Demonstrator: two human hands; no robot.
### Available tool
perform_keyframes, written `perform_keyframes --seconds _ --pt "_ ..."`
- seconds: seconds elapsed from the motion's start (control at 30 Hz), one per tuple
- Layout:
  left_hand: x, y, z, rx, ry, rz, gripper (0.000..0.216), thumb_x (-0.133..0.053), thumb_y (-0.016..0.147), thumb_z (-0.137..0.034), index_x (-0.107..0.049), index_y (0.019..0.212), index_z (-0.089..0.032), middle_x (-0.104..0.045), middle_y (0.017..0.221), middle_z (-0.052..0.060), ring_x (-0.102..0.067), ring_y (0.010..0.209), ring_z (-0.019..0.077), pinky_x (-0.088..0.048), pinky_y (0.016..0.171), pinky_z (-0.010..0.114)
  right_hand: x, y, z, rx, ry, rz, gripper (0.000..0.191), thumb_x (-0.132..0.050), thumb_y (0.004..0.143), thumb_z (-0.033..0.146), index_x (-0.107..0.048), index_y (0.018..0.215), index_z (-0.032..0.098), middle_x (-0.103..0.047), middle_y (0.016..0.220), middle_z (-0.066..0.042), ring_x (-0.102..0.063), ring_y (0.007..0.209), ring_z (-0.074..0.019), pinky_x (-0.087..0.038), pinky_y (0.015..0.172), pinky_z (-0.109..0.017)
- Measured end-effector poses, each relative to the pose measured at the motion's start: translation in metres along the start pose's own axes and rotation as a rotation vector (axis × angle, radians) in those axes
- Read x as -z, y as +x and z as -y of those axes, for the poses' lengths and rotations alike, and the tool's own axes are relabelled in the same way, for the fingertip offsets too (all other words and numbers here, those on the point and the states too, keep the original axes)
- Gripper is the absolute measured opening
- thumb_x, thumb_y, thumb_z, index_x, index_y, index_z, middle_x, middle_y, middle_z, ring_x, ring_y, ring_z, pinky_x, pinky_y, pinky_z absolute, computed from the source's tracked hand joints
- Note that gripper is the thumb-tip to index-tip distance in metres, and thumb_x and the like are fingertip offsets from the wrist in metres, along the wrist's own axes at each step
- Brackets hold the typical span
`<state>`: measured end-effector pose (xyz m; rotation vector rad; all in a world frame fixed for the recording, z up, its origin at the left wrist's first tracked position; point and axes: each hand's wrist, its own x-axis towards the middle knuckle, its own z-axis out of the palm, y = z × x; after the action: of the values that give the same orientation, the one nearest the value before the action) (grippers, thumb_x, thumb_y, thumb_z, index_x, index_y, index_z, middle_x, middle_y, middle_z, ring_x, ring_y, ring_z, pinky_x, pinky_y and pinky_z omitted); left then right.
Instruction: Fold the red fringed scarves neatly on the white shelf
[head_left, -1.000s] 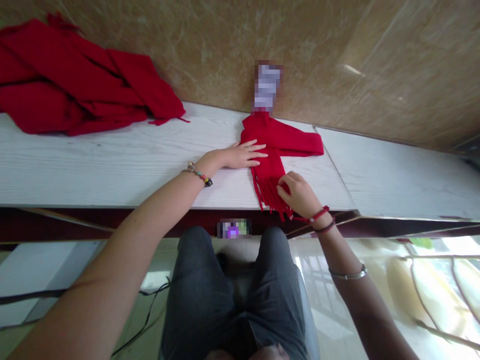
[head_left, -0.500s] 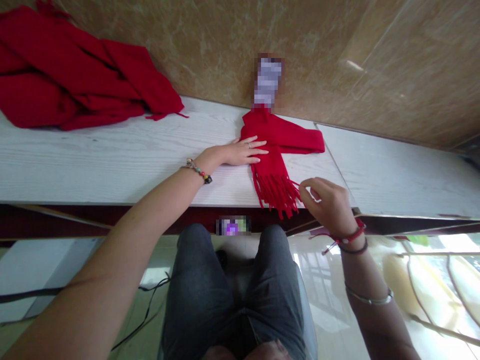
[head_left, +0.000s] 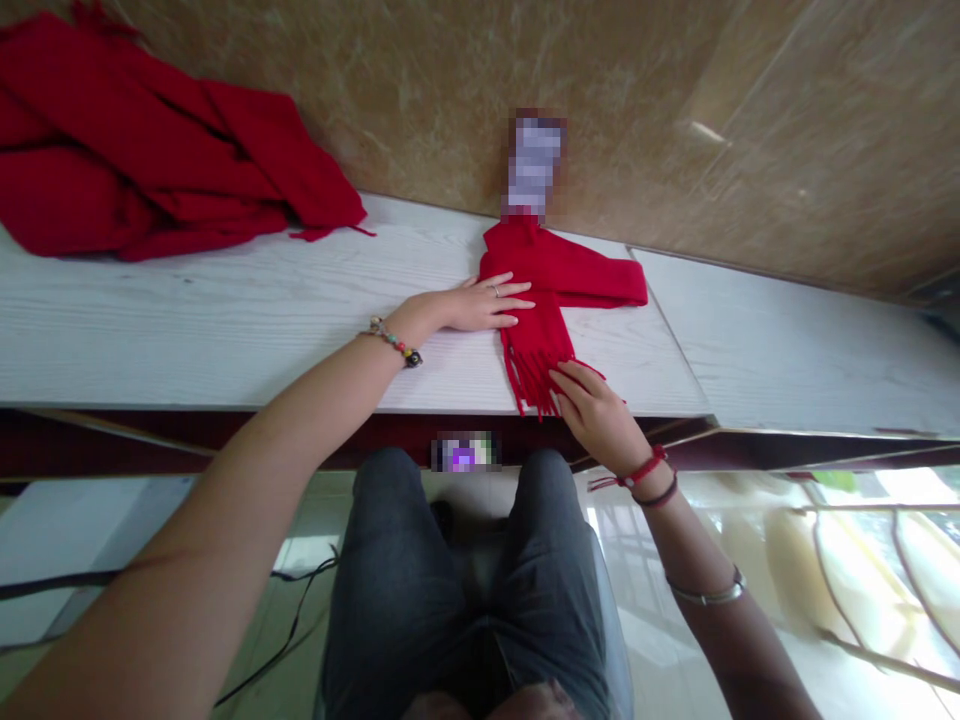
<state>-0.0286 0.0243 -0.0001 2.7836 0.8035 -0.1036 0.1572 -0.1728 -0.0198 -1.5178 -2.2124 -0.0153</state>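
A folded red scarf (head_left: 570, 280) lies on the white wooden tabletop (head_left: 225, 330), its fringed end (head_left: 536, 365) reaching the near edge. My left hand (head_left: 480, 303) lies flat and open on the scarf's left side, pressing it down. My right hand (head_left: 596, 415) rests on the fringe at the table's front edge, fingers stretched out over the strands. It holds nothing that I can see.
A heap of red cloth (head_left: 150, 170) sits at the table's far left against the brown marbled wall (head_left: 675, 110). A second white tabletop (head_left: 810, 350) adjoins on the right. My knees in dark trousers (head_left: 465, 590) are below the table, with a black cable (head_left: 292, 620) on the floor.
My right hand pulled away to the right of the fringe, then came back and now lies on the fringe ends. My left hand has stayed put on the scarf.
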Motion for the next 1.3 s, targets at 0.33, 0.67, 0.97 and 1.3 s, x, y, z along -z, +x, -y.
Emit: perform_keyframes --seconds 0.33,0.67,0.97,1.3 --pt "-0.003 0.004 0.006 -0.014 0.001 -0.005 0.054 -0.028 0.094 -0.049 -0.027 0.146 -0.035 -0.008 0.158 -0.007 0.000 0.145 0.0242 -0.006 0.115 0.046 0.036 0.023 0.022 -0.065 -0.110 -0.274 0.027 -0.046 0.090 0.024 -0.069 0.102 0.016 -0.065 0.089 -0.011 -0.055 0.084 -0.0222 -0.048 0.080 -0.042" --pt "0.000 0.001 0.000 0.004 0.008 0.006 0.054 -0.028 0.094 -0.047 -0.026 0.146 -0.035 -0.009 0.158 -0.008 0.000 0.145 0.0220 -0.004 0.115 0.044 -0.016 0.026 0.014 0.026 -0.002 -0.002 0.034 -0.041 0.091 0.019 -0.064 0.116 0.012 -0.061 0.122 -0.015 -0.054 0.117 -0.0232 -0.044 0.103 -0.042" --pt "0.001 0.000 0.000 0.003 0.006 0.019 0.055 -0.028 0.093 -0.048 -0.024 0.147 -0.035 -0.007 0.158 -0.008 0.000 0.145 0.0226 -0.004 0.115 0.044 0.014 0.004 0.009 0.066 0.010 -0.080 0.026 -0.046 0.090 0.019 -0.070 0.100 0.015 -0.071 0.099 -0.011 -0.065 0.094 -0.0217 -0.053 0.087 -0.041" --pt "-0.001 0.003 0.003 0.004 0.015 0.018 0.055 -0.027 0.094 -0.049 -0.024 0.147 -0.034 -0.006 0.158 -0.007 0.001 0.145 0.0233 -0.006 0.115 0.047 -0.005 0.036 0.018 0.022 -0.045 -0.035 0.039 -0.049 0.089 0.026 -0.057 0.125 0.014 -0.050 0.136 -0.017 -0.041 0.131 -0.0287 -0.039 0.106 -0.051"
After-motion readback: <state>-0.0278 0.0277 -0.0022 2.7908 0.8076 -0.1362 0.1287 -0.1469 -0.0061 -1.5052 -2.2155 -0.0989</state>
